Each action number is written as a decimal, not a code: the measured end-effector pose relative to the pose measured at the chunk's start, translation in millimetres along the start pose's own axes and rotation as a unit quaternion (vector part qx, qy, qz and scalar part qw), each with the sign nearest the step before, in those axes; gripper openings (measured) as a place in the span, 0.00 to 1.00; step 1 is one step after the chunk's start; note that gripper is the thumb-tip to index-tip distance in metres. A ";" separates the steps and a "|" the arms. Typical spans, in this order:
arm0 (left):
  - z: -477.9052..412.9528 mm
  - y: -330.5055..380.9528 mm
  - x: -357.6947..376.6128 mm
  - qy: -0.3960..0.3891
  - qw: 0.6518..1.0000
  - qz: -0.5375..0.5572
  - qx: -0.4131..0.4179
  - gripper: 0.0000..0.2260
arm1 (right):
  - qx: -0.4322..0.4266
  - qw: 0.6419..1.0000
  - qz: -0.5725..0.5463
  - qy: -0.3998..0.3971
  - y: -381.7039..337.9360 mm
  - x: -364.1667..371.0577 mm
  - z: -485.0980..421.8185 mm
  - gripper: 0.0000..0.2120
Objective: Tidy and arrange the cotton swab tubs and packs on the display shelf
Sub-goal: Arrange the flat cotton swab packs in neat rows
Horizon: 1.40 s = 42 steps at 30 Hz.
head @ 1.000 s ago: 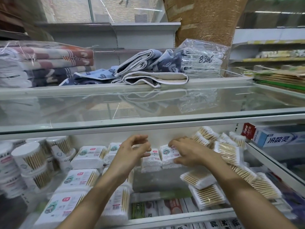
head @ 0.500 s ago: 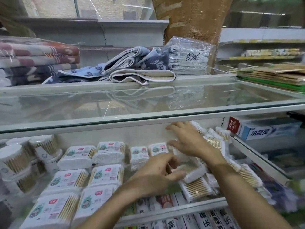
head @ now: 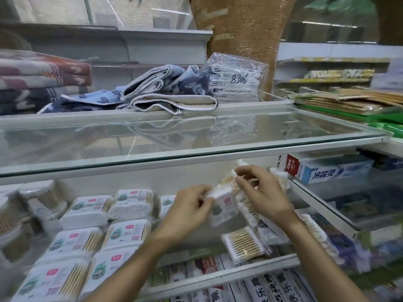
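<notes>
On the glass display shelf, labelled cotton swab packs lie in rows at the left and middle. Round swab tubs stand stacked at the far left. My left hand grips a labelled swab pack held up on end above the shelf. Beside it, my right hand pinches a clear swab pack near the back wall. More clear packs lie jumbled at the right, partly hidden by my right arm.
A glass shelf juts out just above my hands, with folded towels and a bagged bundle behind it. Toothpaste boxes lie on the neighbouring shelf at right. Printed boxes sit on the shelf below.
My left hand has risen from the middle of the shelf and now grips a labelled pack on end. My right hand has curled round a clear pack near the back. The view shifted slightly.
</notes>
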<state>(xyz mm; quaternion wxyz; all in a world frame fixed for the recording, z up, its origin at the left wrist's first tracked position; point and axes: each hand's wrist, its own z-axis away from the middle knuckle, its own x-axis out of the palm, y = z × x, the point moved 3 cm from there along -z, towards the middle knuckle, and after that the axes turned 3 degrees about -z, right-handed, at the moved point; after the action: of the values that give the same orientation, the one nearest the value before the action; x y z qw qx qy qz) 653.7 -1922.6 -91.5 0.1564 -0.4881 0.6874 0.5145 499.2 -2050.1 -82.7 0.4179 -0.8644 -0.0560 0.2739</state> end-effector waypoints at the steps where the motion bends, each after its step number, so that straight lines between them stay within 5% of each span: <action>1: -0.2 -9.5 -9.4 0.016 0.998 0.048 -0.035 0.06 | 0.009 1.000 -0.028 -0.011 0.5 4.3 1.0 0.10; 6: 13.9 -30.4 -42.5 0.050 0.941 0.293 -0.164 0.08 | 0.064 0.978 -0.170 -0.098 -1.3 36.1 1.6 0.11; 12: 29.1 -35.2 -57.0 0.073 0.936 0.294 -0.180 0.08 | 0.053 0.972 -0.183 -0.140 -8.0 64.4 -0.3 0.09; 15: 32.9 -41.4 -64.0 0.071 0.947 0.261 -0.175 0.07 | 0.026 0.972 -0.159 -0.169 -17.6 65.9 1.4 0.21; 18: 34.5 -49.4 -74.0 0.039 0.959 0.219 -0.176 0.10 | -0.114 0.968 -0.009 -0.224 -31.9 64.5 7.5 0.40; 20: 35.2 -54.3 -78.8 -0.005 0.965 0.194 -0.174 0.12 | -0.190 0.943 0.080 -0.263 -36.6 72.0 12.0 0.44; 26: 45.0 -59.6 -81.6 -0.066 0.984 0.074 -0.151 0.17 | -0.190 0.927 0.120 -0.302 -46.4 88.2 25.8 0.41; 30: 56.1 -53.0 -72.0 -0.164 0.977 -0.100 -0.096 0.42 | -0.130 0.910 0.189 -0.345 -41.4 100.8 33.0 0.41; 33: 62.1 -53.6 -57.8 -0.209 0.955 -0.190 -0.093 0.52 | -0.105 0.899 0.203 -0.374 -35.8 108.4 38.0 0.38; 42: 62.4 -58.3 -41.0 -0.185 0.936 -0.289 -0.077 0.45 | -0.114 0.898 0.218 -0.364 -18.1 127.8 40.6 0.29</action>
<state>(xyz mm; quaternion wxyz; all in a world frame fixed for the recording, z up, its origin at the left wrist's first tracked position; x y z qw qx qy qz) 703.8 -1847.6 -120.7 0.3845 -0.5726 0.4337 0.5798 588.3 -1968.7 -143.9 0.1968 -0.7368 -0.0457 0.6452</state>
